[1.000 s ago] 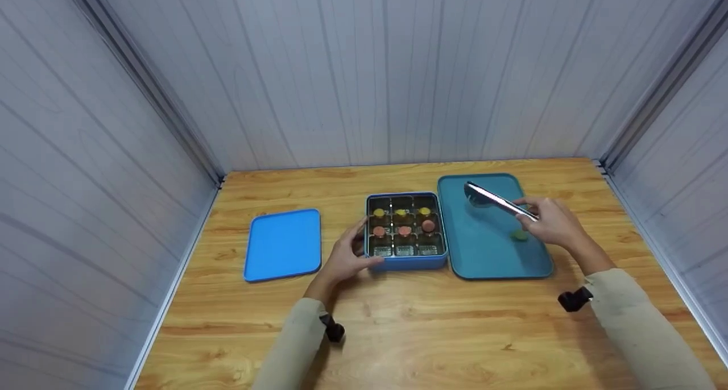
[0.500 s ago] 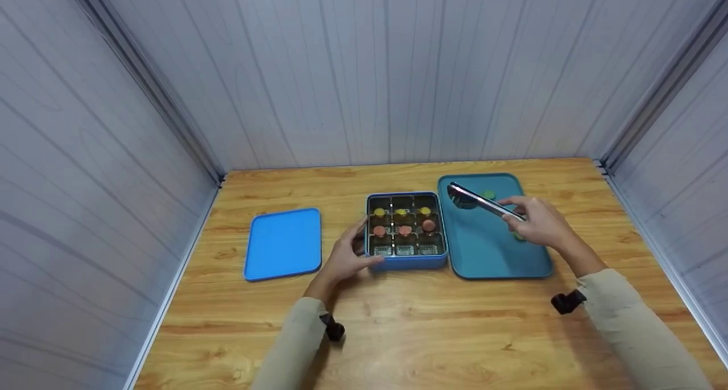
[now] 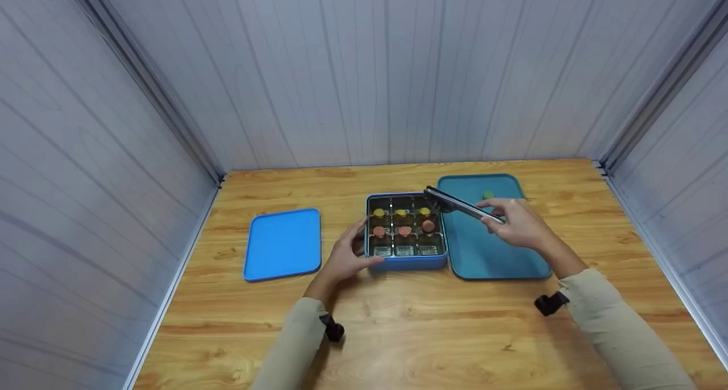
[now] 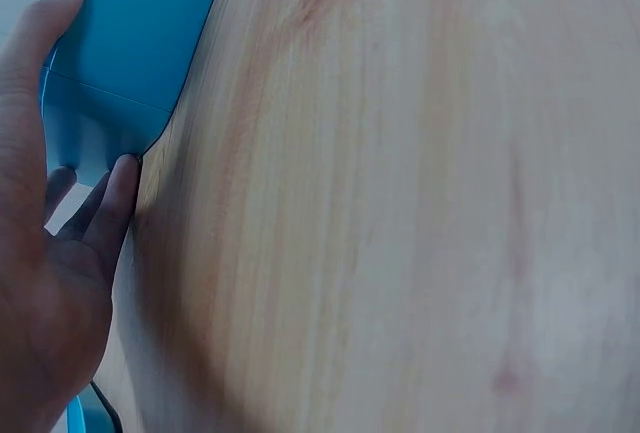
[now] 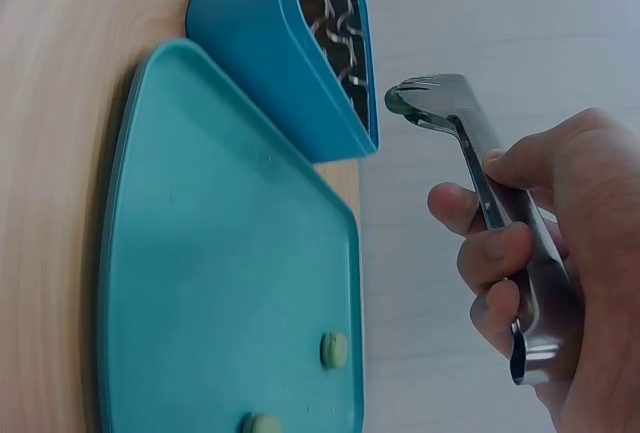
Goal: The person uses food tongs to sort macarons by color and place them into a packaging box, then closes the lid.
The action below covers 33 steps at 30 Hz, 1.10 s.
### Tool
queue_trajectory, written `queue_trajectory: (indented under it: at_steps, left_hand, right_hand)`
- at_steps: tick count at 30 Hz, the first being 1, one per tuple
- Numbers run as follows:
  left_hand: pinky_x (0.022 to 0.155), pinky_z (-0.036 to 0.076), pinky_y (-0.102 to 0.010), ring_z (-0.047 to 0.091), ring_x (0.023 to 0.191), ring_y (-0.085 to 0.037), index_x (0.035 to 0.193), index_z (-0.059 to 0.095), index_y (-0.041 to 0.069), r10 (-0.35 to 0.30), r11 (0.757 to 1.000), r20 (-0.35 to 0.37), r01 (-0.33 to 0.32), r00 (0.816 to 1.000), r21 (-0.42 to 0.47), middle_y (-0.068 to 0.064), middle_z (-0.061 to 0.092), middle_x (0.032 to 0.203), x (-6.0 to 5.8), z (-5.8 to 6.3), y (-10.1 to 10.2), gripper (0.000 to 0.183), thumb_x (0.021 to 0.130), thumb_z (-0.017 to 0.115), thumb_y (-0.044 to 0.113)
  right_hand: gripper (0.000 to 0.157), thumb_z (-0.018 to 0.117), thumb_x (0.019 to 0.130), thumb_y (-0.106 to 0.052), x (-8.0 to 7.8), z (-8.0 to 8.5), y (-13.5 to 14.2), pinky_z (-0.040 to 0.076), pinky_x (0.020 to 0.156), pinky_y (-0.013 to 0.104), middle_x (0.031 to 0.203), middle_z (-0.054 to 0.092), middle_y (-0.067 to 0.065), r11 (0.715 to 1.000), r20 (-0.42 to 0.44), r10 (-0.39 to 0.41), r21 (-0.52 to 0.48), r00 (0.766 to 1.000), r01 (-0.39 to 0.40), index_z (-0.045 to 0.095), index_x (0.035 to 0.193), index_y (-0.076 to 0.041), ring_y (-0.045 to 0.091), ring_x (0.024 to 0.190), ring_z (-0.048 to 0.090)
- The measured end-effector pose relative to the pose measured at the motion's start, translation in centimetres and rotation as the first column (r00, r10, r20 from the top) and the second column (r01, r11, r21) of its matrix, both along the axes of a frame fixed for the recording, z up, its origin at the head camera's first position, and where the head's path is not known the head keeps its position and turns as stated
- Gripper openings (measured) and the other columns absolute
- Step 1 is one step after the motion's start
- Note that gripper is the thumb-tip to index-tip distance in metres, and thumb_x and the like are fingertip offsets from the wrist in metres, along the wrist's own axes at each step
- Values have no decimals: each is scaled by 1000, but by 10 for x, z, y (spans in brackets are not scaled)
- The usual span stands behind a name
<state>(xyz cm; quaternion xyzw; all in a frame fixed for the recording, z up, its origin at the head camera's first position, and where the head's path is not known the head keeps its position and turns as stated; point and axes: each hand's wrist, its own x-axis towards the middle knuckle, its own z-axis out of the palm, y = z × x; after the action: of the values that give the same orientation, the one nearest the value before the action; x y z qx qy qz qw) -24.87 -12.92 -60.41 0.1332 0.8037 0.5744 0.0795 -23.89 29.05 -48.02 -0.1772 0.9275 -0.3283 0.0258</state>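
My right hand grips metal tongs, thumb on one arm and fingers round the other. Between their tips is a green macaron, seen in the right wrist view. In the head view the tips overlap the back right corner of a blue box. Its divided insert holds yellow macarons in the back row and pink macarons in the middle; textured bottoms show in front. My left hand rests against the box's front left corner, thumb along the front wall, fairly straight fingers on the left side.
Right of the box lies a teal tray, close against it. Two green macarons show on it in the right wrist view. A flat blue lid lies to the left on the wooden table. Panelled walls enclose the table.
My right hand has carried the tongs left, from over the teal tray to the box's right edge. A green macaron at the tray's back has come into sight. My left hand stays put.
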Motion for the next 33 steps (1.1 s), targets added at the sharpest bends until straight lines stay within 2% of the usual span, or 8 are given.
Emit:
queue_trajectory:
  at_steps: [14,23,29,33]
  left_hand:
    - [125,55,-54,56,156,-40,178,36,19,-2,1000,5,2,1000,8,-22,51,172,2,2,0,111,88,100,24]
    - [125,56,-52,60,153,-38,179,35,19,-11,1000,-5,11,1000,22,-20,52,173,0,0,0,112,87,100,22]
    - [126,55,-51,59,154,-37,178,36,20,-13,1000,-6,13,1000,4,-21,51,172,0,-1,-1,113,86,101,25]
    - [127,54,-53,59,154,-38,179,35,20,-15,1000,-6,15,1000,-7,-21,50,173,-1,-1,-2,113,87,101,26]
  right_hand:
    - [32,70,112,-13,2,-5,-36,35,54,25,87,84,11,997,-15,67,-28,998,-68,75,142,-3,8,62,59]
    - [33,67,113,-14,5,-5,-58,31,51,23,91,85,19,991,16,124,-42,992,-123,74,144,-4,6,51,46]
    - [33,68,112,-15,8,-5,-71,31,51,23,91,86,16,988,-10,155,-14,988,-155,75,143,-7,4,50,46]
    - [34,70,110,-14,10,-8,-78,27,51,23,87,84,15,985,-30,174,-11,984,-175,77,143,-10,4,48,32]
